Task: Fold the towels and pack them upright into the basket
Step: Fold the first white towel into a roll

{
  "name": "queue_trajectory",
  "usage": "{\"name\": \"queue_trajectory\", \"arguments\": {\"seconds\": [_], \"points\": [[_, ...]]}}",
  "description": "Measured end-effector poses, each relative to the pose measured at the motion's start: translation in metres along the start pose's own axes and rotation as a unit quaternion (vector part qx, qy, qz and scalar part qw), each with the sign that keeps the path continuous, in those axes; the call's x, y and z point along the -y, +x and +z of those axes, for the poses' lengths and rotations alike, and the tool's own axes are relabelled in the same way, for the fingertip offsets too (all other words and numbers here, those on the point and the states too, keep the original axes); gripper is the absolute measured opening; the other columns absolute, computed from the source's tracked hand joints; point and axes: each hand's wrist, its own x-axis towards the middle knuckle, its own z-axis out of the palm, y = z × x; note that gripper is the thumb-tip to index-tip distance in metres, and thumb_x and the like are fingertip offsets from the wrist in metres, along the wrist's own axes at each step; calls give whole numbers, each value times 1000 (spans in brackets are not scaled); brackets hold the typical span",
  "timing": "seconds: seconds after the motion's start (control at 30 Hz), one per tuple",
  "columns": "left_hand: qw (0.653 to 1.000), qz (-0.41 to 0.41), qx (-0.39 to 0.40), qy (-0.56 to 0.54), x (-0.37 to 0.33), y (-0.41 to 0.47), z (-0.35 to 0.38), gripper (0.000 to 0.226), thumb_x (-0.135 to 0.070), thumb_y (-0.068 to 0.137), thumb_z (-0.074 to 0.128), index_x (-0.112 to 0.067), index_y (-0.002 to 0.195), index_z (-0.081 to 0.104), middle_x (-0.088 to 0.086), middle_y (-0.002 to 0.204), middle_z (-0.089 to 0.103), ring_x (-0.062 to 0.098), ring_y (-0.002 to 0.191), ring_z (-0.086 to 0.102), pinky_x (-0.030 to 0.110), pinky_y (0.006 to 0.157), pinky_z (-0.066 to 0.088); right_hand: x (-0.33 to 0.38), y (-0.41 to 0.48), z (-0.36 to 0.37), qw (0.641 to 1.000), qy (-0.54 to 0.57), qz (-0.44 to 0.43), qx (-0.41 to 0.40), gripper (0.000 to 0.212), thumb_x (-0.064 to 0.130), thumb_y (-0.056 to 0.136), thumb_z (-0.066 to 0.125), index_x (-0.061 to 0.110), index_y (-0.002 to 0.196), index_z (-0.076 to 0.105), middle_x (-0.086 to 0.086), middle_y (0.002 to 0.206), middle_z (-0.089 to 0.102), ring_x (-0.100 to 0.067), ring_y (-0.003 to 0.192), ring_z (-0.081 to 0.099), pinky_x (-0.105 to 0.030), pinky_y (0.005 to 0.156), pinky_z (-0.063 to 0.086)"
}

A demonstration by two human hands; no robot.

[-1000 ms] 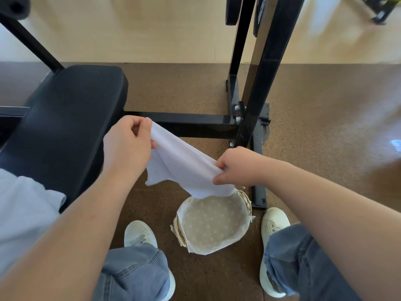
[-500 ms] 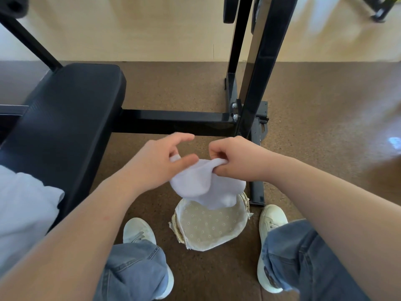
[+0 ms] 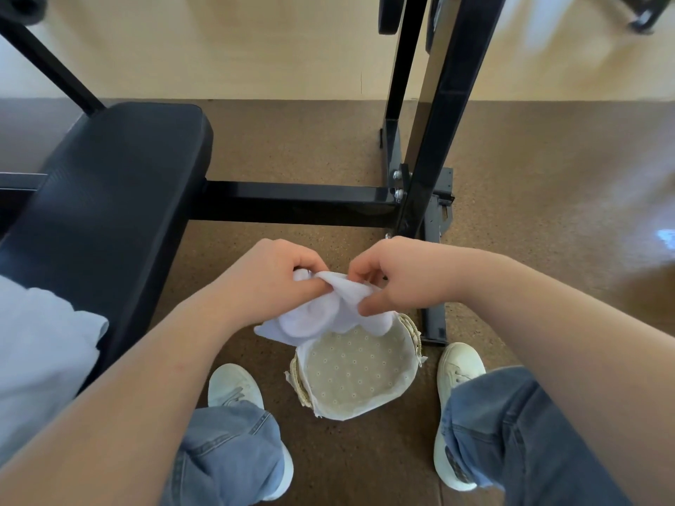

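Head view: a white towel is held bunched between both hands, above the far rim of the basket. It is pinched by the left hand, with the thumb laid across the top fold and the fingers curled underneath. The same fold is gripped by the right hand between the thumb and bent fingers. The two hands are set close together, nearly touching. The towel's loose lower edge is draped over the basket's far rim, so that part of the rim is hidden.

The basket is placed on the brown floor between two white shoes, and its dotted lining is seen bare inside. The foot of a black post is found just beside the basket's far right side. A black crossbar runs just beyond the hands. The edge of a black bench pad is met to the left of the left forearm. Wide open floor is seen to the right of the post.
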Motion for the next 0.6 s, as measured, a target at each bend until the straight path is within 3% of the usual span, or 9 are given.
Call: {"name": "queue_trajectory", "arguments": {"seconds": [0.13,0.23,0.43,0.6], "points": [[999,-10,-15,33,1,0,-5,6,-38,94,69,-36,90,72,-18,81,66,3,81,61,18,65,42,-2,-1,-1,999,-14,31,14,18,43,87,78,33,100,72,11,99,70,-10,93,65,-37,88,57],[998,-26,-30,52,4,-2,-9,6,-39,95,68,-39,90,68,-19,81,64,4,81,60,18,65,44,-2,-1,-3,998,-35,44,-26,25,50,83,80,27,94,74,6,95,71,-14,89,65,-34,82,58],[994,-52,-60,69,7,-3,-14,6,-38,96,66,-36,91,70,-14,84,65,7,80,60,17,62,42,-9,0,-7,994,-61,56,-67,11,37,89,75,30,97,77,11,91,70,-10,85,65,-35,84,59],[992,-64,-69,84,7,-2,-13,7,-37,98,65,-34,93,69,-15,83,61,6,79,58,16,61,41,-13,-1,-9,990,-94,68,-81,25,48,83,79,24,82,70,7,79,66,-10,74,61,-24,66,51]]}}
